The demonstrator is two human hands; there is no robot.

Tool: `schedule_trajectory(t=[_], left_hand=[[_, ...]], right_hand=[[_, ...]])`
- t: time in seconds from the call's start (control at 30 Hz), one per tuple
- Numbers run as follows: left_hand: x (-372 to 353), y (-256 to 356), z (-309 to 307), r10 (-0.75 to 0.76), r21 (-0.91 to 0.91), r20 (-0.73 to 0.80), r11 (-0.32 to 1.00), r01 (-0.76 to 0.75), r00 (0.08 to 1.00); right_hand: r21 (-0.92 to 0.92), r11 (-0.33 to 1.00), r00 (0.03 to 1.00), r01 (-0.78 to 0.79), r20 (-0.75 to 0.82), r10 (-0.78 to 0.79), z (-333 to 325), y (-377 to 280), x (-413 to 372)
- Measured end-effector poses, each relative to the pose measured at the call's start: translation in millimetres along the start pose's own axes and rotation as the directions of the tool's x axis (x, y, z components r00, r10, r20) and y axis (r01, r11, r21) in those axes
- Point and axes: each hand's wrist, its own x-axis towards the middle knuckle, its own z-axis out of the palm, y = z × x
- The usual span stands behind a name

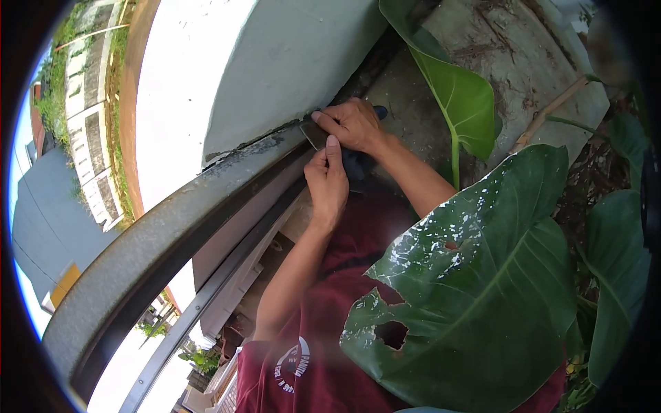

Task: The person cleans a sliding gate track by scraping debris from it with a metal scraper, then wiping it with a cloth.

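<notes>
My right hand [352,124] grips a scraper [313,133] with a dark handle. Its flat metal blade is pressed into the cracked seam between the pale painted wall [289,62] and the grey metal frame [172,234]. My left hand [327,182] sits just below, its thumb stretched up onto the blade beside the right fingers. The other left fingers curl around something dark under the right wrist; I cannot tell what it is. Both forearms reach in from the lower right, over my maroon shirt [323,344].
A big green leaf [475,289], spattered white and holed, fills the lower right close to my arms. A narrower leaf [458,96] hangs by the rough concrete wall [509,55]. The paint is dark and flaking along the seam [248,144]. Roofs and ground lie far below at left.
</notes>
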Motion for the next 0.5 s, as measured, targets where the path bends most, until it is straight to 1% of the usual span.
schedule_trajectory(t=[0.07,0.13,0.2,0.23,0.27,0.33,0.37,0.43,0.47,0.5], left_hand=[[-20,20,-8,0.095,0.056,-0.041,0.994,-0.092,0.995],[-18,22,-6,-0.028,-0.022,-0.003,0.999,0.027,1.0],[-2,3,-3,-0.17,-0.087,0.027,0.981,0.172,0.985],[3,-4,1,-0.17,-0.097,0.047,0.98,0.174,0.984],[2,-10,0,-0.142,-0.062,0.029,0.988,0.144,0.989],[-9,0,0,-0.099,0.015,0.002,0.995,0.099,0.995],[-12,0,-5,0.028,0.046,-0.037,0.999,-0.026,0.999],[-22,16,-10,0.055,0.031,-0.027,0.998,-0.055,0.998],[-26,23,-14,0.072,0.025,-0.024,0.997,-0.072,0.997],[-20,12,-18,0.0,0.031,-0.021,1.0,0.0,1.0]], right_hand=[[0.023,0.999,0.999,0.032,-0.02,-0.031,1,-12,-6],[0.028,0.997,0.995,0.071,-0.069,-0.069,1,-12,-3],[0.024,0.999,0.998,-0.023,-0.061,0.025,15,21,-10],[0.022,0.998,0.996,-0.065,-0.054,0.067,16,24,-9],[0.022,0.999,0.998,-0.042,-0.054,0.044,18,29,-8],[0.025,1.0,0.999,-0.01,-0.053,0.011,12,16,-10],[0.034,0.999,0.998,0.023,-0.051,-0.021,11,6,-13],[0.038,0.994,0.993,0.105,-0.06,-0.102,4,-15,-7],[0.07,0.993,0.993,0.091,-0.083,-0.085,7,-13,-8],[0.104,0.992,0.992,0.078,-0.104,-0.067,14,-6,-10]])
